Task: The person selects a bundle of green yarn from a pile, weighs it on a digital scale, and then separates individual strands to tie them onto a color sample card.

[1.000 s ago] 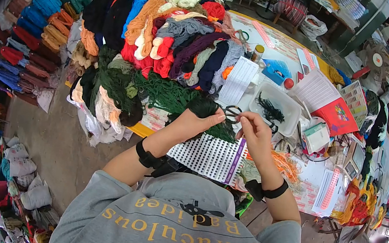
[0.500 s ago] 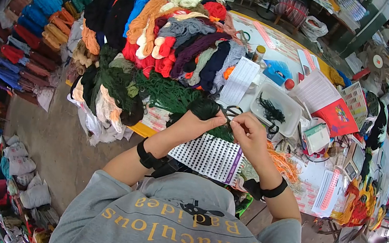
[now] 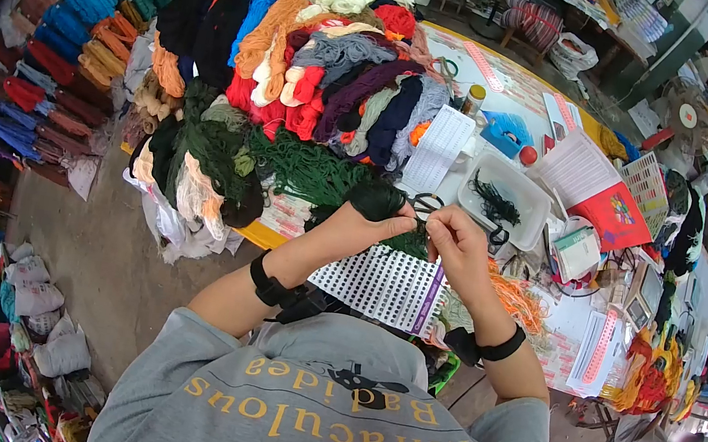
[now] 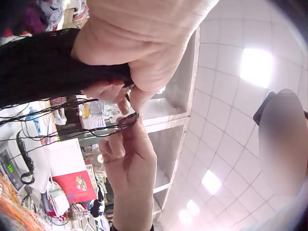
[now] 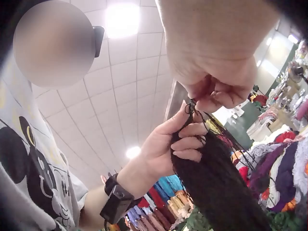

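My left hand (image 3: 369,225) grips a thick skein of dark yarn (image 5: 211,185), which hangs down from the curled fingers in the right wrist view. Close beside it, my right hand (image 3: 459,243) pinches a few loose dark strands (image 4: 86,131) between thumb and fingertip. In the left wrist view the strands form a small loop (image 4: 129,120) at the two hands' fingertips, which almost meet. Black-handled scissors (image 3: 426,202) show just beyond the hands in the head view. Below the hands lies a white card with rows of dark dots (image 3: 376,286) and a purple edge.
Many coloured yarn skeins (image 3: 340,65) are heaped on the table's left part, with dark green yarn (image 3: 307,169) in front. A white plastic tray (image 3: 529,211) holds dark yarn scraps. Nearby are a printed sheet (image 3: 439,150), a red booklet (image 3: 616,213) and orange threads (image 3: 517,296).
My right hand has moved left towards the left hand, and its fingers have closed into a pinch near the left thumb. The left hand keeps its hold on the skein.
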`<state>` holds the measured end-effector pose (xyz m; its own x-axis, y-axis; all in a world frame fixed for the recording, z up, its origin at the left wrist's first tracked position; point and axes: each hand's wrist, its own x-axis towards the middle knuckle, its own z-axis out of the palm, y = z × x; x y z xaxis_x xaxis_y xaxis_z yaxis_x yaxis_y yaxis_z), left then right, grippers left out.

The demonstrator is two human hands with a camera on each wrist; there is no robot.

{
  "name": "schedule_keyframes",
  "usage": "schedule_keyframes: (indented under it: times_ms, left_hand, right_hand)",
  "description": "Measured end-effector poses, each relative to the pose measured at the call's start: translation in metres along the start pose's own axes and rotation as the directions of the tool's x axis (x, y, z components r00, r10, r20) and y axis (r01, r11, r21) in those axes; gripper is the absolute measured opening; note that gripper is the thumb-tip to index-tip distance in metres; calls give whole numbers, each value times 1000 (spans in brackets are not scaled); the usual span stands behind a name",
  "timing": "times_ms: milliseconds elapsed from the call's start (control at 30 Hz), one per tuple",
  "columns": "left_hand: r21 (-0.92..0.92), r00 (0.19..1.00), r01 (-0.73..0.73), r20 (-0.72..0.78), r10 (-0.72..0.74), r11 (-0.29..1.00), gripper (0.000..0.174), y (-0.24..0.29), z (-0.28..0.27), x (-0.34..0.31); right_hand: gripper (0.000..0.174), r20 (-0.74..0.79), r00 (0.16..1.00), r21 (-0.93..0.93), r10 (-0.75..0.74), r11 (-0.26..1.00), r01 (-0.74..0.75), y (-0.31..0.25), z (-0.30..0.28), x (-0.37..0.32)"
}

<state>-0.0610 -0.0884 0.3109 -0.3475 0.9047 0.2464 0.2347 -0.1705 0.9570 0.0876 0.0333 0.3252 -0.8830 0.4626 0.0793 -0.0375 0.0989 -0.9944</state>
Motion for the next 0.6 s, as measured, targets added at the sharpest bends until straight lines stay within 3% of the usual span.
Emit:
schedule_keyframes:
  times_ms: [33,100,333,433,600]
  left_hand:
    - [0,1000,-1,-1,1,1000,17,3,-1,-2]
    - [-187,952,306,56,-301,934,16,22,-3,-4]
    - [-224,951,297,-18,-309,928,16,25,-12,-6]
    - [-201,944,323,1,-329,925,16,24,-16,-7]
    - [-333,933,352,58,-354,875,16,30,-17,-8]
  right_hand:
    - [13,0,1000,-1,14,1000,-14,0,0,0]
    - [13,-1,1000,0,12,1000,-12,3,0,0]
    - [13,3,1000,4,-20,1000,20,6,2,2]
    - [13,13,999,8,-33,999,32,6,3,3]
    - [12,8,999,4,-45,999,45,3,7,3]
